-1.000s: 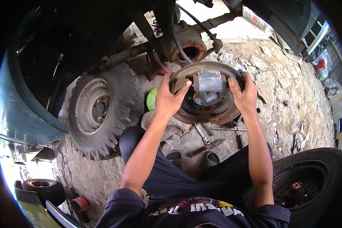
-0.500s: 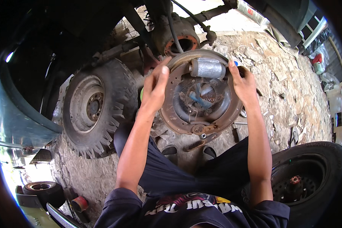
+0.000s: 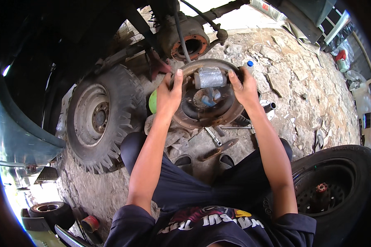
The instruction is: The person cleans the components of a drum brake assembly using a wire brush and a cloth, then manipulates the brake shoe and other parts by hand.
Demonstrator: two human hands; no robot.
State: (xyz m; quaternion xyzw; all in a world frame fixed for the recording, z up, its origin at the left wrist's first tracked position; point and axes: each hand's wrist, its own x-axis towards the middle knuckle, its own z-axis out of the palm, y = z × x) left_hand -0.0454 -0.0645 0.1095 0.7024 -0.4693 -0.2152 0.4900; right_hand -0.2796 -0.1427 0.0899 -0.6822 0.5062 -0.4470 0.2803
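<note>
A round, rusty brake backing plate (image 3: pixel 202 122) is held up in front of me between both hands. My left hand (image 3: pixel 169 90) grips its left edge, thumb lying over the near face. On the opposite edge my right hand (image 3: pixel 245 85) has the same hold, its thumb beside a silver-wrapped cylinder (image 3: pixel 210 77) fixed near the plate's top. Something blue (image 3: pixel 210 99) shows at the plate's centre; I cannot tell what it is. Just beyond the plate is an axle housing (image 3: pixel 165 37) with an orange-coloured round flange (image 3: pixel 178 52), and a dark hose (image 3: pixel 179 33) hangs across it.
A knobbly tyre (image 3: pixel 130 99) stands at my left; another wheel (image 3: pixel 360 177) lies at the lower right. Near my feet are a socket wrench (image 3: pixel 213 136) and a flat rusty bar (image 3: pixel 219 149). A red stand (image 3: pixel 157 68) and a blue-capped bottle (image 3: pixel 250 64) flank the plate.
The backing plate has tilted to a flatter angle, with its lower edge higher in view. Both hands moved with it, keeping their grip. The socket wrench and bar beneath it now show more.
</note>
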